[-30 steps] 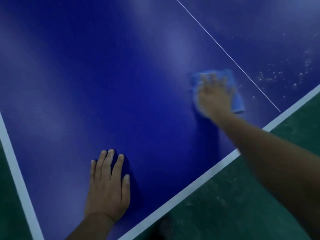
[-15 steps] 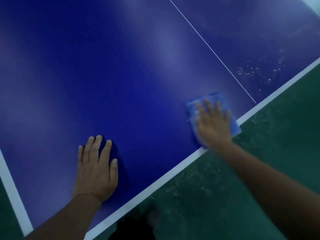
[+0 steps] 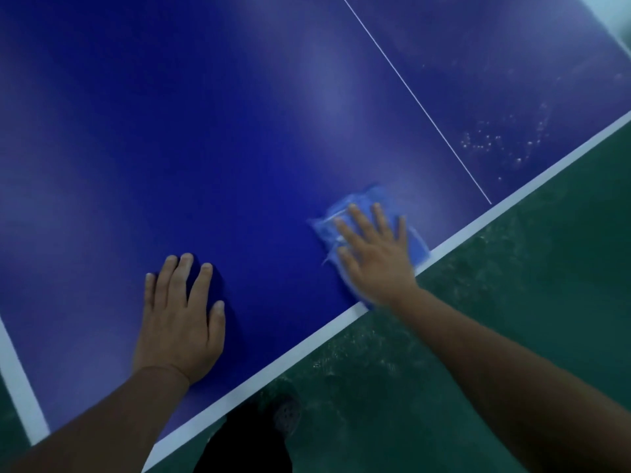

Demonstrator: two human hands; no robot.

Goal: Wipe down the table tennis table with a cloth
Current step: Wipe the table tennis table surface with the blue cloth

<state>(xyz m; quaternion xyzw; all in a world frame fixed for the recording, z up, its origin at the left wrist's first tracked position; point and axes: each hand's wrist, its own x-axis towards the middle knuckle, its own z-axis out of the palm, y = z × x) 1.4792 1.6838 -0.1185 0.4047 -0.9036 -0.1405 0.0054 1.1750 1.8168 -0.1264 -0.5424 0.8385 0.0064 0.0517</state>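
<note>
The right hand [image 3: 375, 254] presses flat, fingers spread, on the blue cloth [image 3: 358, 206] near the tabletop's [image 3: 205, 131] white edge; the left hand [image 3: 181, 319] rests flat, holding nothing.

Left hand [image 3: 177, 322] flat, fingers straight; right hand [image 3: 375, 254] flat, splayed.

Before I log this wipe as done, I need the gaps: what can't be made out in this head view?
- Most of the cloth: covered by the right hand; its folds are motion-blurred.
- Table beyond the frame's top and left edges: cut off, so wiped or not is unknown.
- White specks past the thin centre line: too small to identify.
- Surface under the flat left hand: hidden.
</note>
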